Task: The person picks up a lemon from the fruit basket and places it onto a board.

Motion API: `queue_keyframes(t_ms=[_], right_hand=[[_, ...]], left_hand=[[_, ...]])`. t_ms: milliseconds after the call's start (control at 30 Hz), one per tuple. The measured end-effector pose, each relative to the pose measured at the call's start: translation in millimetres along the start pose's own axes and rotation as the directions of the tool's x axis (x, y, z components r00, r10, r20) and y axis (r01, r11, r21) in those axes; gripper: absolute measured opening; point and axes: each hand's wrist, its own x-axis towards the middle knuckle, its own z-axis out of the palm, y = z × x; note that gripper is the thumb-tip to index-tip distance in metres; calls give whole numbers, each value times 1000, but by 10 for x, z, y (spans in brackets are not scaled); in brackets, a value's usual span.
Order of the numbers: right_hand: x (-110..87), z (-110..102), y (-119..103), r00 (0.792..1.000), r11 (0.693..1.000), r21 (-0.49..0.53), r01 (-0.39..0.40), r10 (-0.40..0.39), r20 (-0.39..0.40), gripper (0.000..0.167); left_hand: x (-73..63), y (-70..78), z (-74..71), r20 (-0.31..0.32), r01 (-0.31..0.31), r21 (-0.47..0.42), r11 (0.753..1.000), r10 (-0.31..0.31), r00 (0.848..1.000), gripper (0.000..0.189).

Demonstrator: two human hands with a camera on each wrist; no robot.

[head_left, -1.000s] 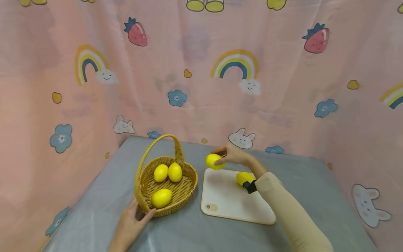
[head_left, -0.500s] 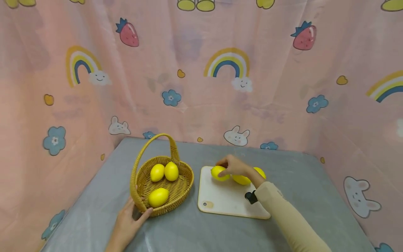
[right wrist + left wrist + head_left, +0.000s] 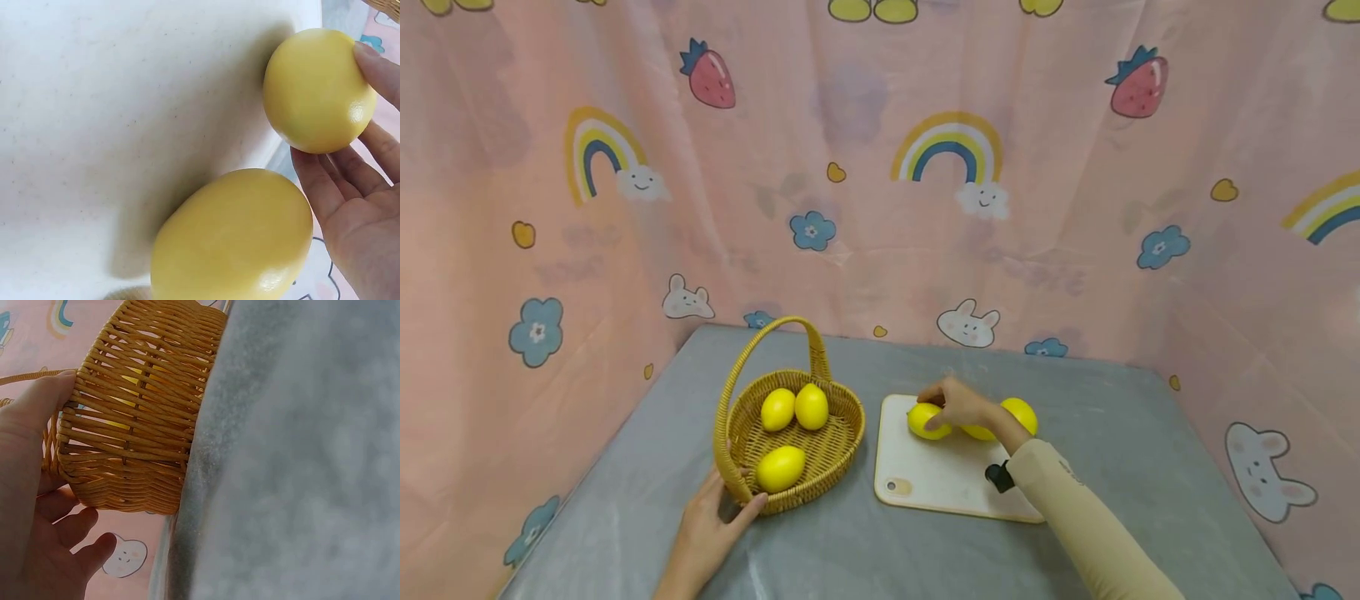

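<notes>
My left hand (image 3: 707,521) grips the near left rim of a woven wicker basket (image 3: 833,467), thumb outside, by the foot of its arched handle. Three lemons lie in it: two at the back (image 3: 777,410) and one at the front (image 3: 781,468). On the far left part of a white cutting board (image 3: 925,487), my right hand (image 3: 958,404) holds another lemon (image 3: 927,422) between thumb and fingers. Just behind it on the board sits a second lemon (image 3: 234,240), partly covered by the hand in the head view. A further lemon (image 3: 1021,414) shows beyond the right wrist.
A grey cloth (image 3: 820,554) covers the table, and the basket stands left of the board. Pink printed curtains (image 3: 865,275) hang behind the table and along both sides. The board's hole (image 3: 891,486) is at its near left corner.
My right hand has lowered its lemon from over the board's far edge down onto the board, beside the other lemons. The left hand stays on the basket. The head view has shifted slightly.
</notes>
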Motion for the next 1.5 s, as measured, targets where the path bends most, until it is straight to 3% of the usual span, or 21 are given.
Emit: queue_keyframes(t_ms=[400,533,700,800,1000,1267,1500], right_hand=[[45,-24,22,998,999,-21,-26,27,50,53],[59,-32,11,998,999,-22,-40,41,53,54],[68,-69,-46,996,998,-14,-59,60,63,53],[96,-102,-106,998,1000,-11,-17,17,64,52],[249,-144,-357,991,991,-17,131,-130,40,48],[546,-12,-846,986,989,-20,144,-142,90,44],[824,266,-1187,950,962,-58,266,-251,187,42]], left_hand=[[11,-18,3,-34,-42,11,999,43,999,79],[3,-27,9,-33,-31,8,999,31,999,86],[8,-15,4,-23,-20,-1,1000,20,1000,83],[5,-18,1,-25,-21,0,1000,21,999,81],[20,-34,10,-26,-40,-3,999,40,999,68],[8,-70,37,-53,-65,-3,998,65,997,52],[28,-103,45,-83,-105,-6,994,104,991,43]])
